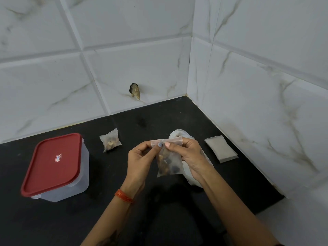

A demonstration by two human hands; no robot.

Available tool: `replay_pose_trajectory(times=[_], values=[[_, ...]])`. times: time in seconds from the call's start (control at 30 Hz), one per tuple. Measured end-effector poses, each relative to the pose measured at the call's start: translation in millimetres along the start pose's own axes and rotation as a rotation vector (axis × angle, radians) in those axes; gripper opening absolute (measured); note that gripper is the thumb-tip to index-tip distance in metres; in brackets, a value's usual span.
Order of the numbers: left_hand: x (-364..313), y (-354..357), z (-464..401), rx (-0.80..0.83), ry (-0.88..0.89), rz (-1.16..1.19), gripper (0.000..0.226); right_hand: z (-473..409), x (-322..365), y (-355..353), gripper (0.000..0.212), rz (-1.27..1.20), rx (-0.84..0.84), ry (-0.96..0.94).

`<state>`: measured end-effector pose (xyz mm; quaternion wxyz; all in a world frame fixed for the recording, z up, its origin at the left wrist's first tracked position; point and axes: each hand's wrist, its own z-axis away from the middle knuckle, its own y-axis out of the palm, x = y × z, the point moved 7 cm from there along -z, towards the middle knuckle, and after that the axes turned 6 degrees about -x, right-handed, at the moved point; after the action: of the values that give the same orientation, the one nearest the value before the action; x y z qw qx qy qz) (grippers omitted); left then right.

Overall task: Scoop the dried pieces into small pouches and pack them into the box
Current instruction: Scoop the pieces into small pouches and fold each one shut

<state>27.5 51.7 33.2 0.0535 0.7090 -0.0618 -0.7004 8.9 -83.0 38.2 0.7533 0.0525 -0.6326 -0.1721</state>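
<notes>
White marble-look tiles (124,50) fill the top of the frame and meet in a corner, and a flat black counter (53,219) spreads across the bottom.

We hold a small see-through pouch with brown and dark dried pieces inside (169,165) up in the middle of the frame, above the counter. Our left hand (140,160) pinches the top edge from the left with thumb and first finger closed on it. Our right hand (188,157) pinches the same edge from the right, its fingers closed on it too. We think we hold it by the top so the pieces drop to the bottom and we can press the mouth shut.

Both arms come up from the bottom of the frame, with wrists bent in toward each other. A red thread band (124,196) sits on our left wrist.

Just behind our right hand is a crumpled white bag (177,134), close by for scooping, we guess. One filled little pouch (111,140) rests to the left of middle. A flat stack of empty pouches (221,149) waits at the right. At the lower left stands the clear plastic box with a red lid (55,167), lid on, so nothing can go in yet.
</notes>
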Motion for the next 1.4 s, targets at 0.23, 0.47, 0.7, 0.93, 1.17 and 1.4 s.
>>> replay_pose_trajectory(times=[0.23,0.47,0.7,0.93,1.17,1.4], values=[[-1,3,4,-0.024,-0.014,0.005,0.010,-4,-7,-3,0.010,0.027,-0.075,0.023],[1,-2,2,-0.080,-0.033,-0.041,0.008,-4,-7,-6,0.008,0.066,-0.038,0.016],[3,-3,2,-0.092,-0.107,0.004,0.018,-12,-14,-14,0.015,0.147,-0.088,0.036],[5,-8,0,-0.111,-0.162,0.000,0.019,-14,-17,-12,0.015,0.151,-0.017,0.103],[9,-14,1,-0.129,-0.214,0.018,0.022,-15,-22,-6,0.017,0.035,0.067,0.203],[12,-27,1,-0.155,-0.249,0.043,0.024,-15,-31,9,0.022,0.072,0.123,0.193]])
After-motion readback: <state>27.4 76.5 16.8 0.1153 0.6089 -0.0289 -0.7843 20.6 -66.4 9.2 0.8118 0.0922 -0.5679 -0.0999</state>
